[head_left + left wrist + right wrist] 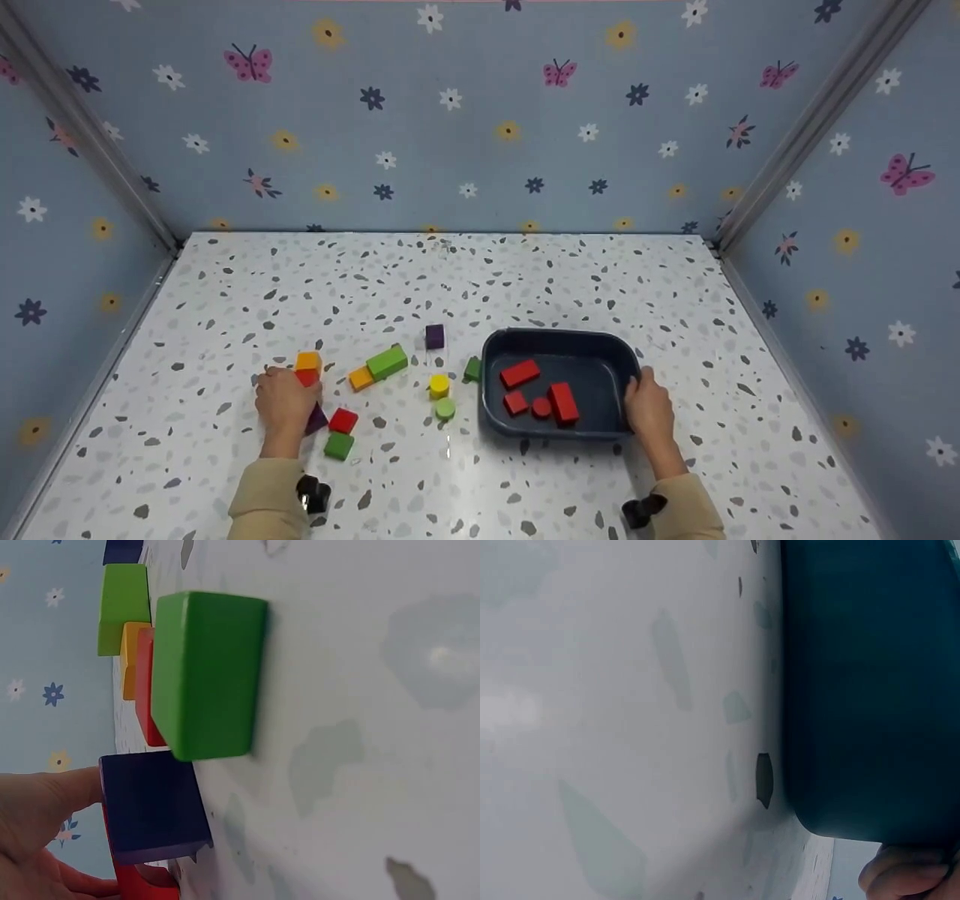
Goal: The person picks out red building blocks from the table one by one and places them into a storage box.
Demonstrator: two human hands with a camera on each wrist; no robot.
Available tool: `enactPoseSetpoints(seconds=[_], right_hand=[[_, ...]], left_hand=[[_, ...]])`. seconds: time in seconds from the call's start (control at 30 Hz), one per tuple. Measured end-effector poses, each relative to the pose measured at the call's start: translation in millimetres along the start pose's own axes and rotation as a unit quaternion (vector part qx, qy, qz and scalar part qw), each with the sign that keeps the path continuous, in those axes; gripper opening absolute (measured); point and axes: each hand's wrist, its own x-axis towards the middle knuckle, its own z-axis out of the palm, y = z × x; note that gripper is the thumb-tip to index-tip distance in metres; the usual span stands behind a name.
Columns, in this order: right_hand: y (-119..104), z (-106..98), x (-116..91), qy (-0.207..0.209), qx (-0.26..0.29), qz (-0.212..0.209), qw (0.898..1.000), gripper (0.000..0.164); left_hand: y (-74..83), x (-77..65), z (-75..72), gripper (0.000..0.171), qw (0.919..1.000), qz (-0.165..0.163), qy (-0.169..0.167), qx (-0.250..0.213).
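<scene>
My left hand pinches a red block on the left of the table. In the left wrist view, a purple block partly hides the fingers and the red block. An orange block stands just beyond the fingertips. To the hand's right lie a second red block and a dark green block. My right hand grips the right wall of a dark blue tub, whose outer side fills much of the right wrist view. Several red blocks lie inside the tub.
Between hand and tub are a light green block, an orange block, a yellow cylinder and a light green cylinder. A purple block stands farther back. Another green block sits beside the tub's left wall.
</scene>
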Motion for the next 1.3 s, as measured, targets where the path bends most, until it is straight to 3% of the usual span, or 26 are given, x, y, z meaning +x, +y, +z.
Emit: enactPoseSetpoints(seconds=[0.5,0.77,1.17,1.3], right_hand=[[-1,-1,-1,-0.011,0.001,0.007,1.0,0.017],[-1,-1,-1,0.002,0.002,0.002,1.0,0.016],[0,0,1,0.004,0.005,0.002,1.0,0.017],[-1,-1,0,-0.002,0.001,0.006,1.0,0.017]], left_hand=[[8.2,-12.4,-6.1,0.06,0.9981,0.011,0.057,-0.022],[21.0,-17.9,-9.2,0.063,0.9981,0.014,0.05,-0.033],[38.4,-33.5,-7.9,0.067,0.9907,0.065,0.084,-0.084],[44.3,-39.5,-7.0,0.068,0.9842,0.093,0.103,-0.11]])
